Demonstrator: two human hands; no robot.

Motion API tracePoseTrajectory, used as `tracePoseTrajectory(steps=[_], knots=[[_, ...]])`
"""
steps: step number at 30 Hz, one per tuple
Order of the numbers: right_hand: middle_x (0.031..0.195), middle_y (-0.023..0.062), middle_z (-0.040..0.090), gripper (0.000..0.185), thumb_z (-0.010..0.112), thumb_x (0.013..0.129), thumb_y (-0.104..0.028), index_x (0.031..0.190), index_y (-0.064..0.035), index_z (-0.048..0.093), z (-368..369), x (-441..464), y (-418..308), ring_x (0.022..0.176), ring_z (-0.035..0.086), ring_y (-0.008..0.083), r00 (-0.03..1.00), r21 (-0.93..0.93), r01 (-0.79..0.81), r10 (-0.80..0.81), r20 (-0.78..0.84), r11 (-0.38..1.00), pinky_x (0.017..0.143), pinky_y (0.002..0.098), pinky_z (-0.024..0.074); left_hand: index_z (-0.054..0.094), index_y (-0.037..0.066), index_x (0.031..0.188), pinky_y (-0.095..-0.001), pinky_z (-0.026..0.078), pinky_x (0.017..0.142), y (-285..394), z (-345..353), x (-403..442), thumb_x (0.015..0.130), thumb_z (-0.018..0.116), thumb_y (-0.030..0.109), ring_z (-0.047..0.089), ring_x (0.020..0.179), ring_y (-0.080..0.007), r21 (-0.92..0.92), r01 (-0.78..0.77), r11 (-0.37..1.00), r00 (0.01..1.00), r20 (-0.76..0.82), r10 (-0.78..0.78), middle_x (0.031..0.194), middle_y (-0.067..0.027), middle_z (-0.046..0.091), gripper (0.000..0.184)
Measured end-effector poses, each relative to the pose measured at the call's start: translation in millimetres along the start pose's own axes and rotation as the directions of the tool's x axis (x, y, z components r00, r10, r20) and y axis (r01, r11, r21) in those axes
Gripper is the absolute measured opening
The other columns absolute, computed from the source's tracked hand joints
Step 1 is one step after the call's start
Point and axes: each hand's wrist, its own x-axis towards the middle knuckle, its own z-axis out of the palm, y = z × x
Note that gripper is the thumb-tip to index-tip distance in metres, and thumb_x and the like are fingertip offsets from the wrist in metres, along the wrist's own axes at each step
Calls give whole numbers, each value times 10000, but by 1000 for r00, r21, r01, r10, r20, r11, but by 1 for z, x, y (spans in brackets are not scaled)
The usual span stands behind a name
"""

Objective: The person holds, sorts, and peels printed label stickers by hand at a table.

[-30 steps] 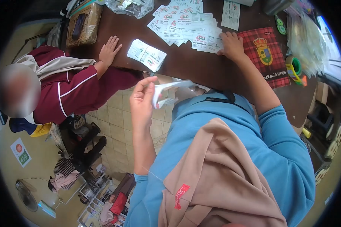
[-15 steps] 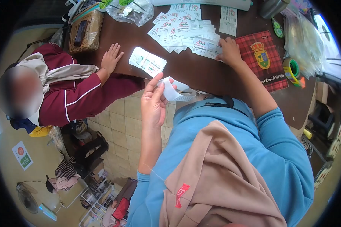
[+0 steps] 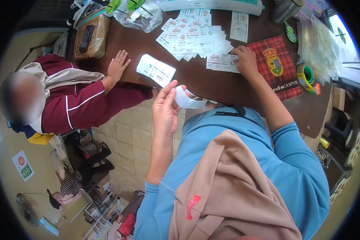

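Fingers of the left hand [image 3: 165, 112] grasp a curled label strip [image 3: 188, 103] between thumb and fingertips, at the near edge of the table [image 3: 192, 78]. Fingers of the right hand [image 3: 246, 62] rest on the right end of a printed label [image 3: 219, 63] lying flat on the table; whether they grip or only press cannot be told. Just beyond that label spreads a loose label pile [image 3: 188, 38]. Left of the label, a banded label stack [image 3: 156, 72] lies toward the near edge. A red plaid notebook [image 3: 274, 66] lies right of the right hand. Farther left, a co-worker's hand [image 3: 118, 66] rests on the table.

Caution: excess pinch force could crease the strip; too little could let it drop past the near edge. Sideways drag by the right hand could disturb the pile. Careless left-hand travel could strike the stack, which appears close to the fingertips.
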Motion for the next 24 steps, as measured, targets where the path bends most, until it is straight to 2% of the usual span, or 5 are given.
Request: tracePoseTrajectory(steps=[4, 6, 18, 22, 24], knots=[[986, 51, 499, 454, 736, 556, -136, 962, -101, 535, -8, -5, -20, 969, 464, 252, 996, -38, -34, 37, 84, 999, 758, 398, 385, 505, 18, 1113, -304, 487, 777, -1, -4, 1, 866, 494, 99, 586, 894, -193, -18, -15, 1000, 1000, 13, 15, 1001, -142, 583, 261], [1000, 68, 496, 572, 783, 483, -175, 983, -87, 519, -6, -5, -21, 965, 474, 256, 967, -128, -79, 107, 231, 989, 758, 403, 393, 499, 15, 1118, -306, 487, 779, -2, -7, -1, 866, 493, 98, 583, 899, -195, -30, -11, 999, 1000, 22, 12, 1008, -144, 579, 266], [1004, 80, 491, 643, 805, 484, -188, 1030, -96, 477, -8, 7, -22, 987, 474, 277, 897, -158, -128, 182, 402, 979, 795, 424, 394, 476, 2, 1144, -319, 462, 834, -8, -12, -9, 850, 486, 60, 561, 953, -212, -82, -6, 997, 999, 34, 9, 1060, -155, 555, 300], [991, 75, 490, 627, 799, 485, -185, 1018, -102, 478, -10, -1, -22, 979, 474, 273, 927, -130, -155, 189, 323, 979, 795, 415, 392, 476, 1, 1145, -324, 456, 846, -10, -15, -10, 846, 484, 51, 560, 959, -215, -102, -2, 995, 1000, 28, 5, 1064, -157, 554, 303], [976, 75, 487, 615, 789, 481, -177, 1004, -100, 476, -6, -8, -19, 968, 474, 269, 962, -61, -126, 137, 237, 990, 790, 409, 388, 474, 1, 1148, -325, 457, 847, -10, -15, -9, 847, 480, 50, 559, 964, -216, -102, -7, 995, 1000, 22, 9, 1070, -157, 553, 305]])
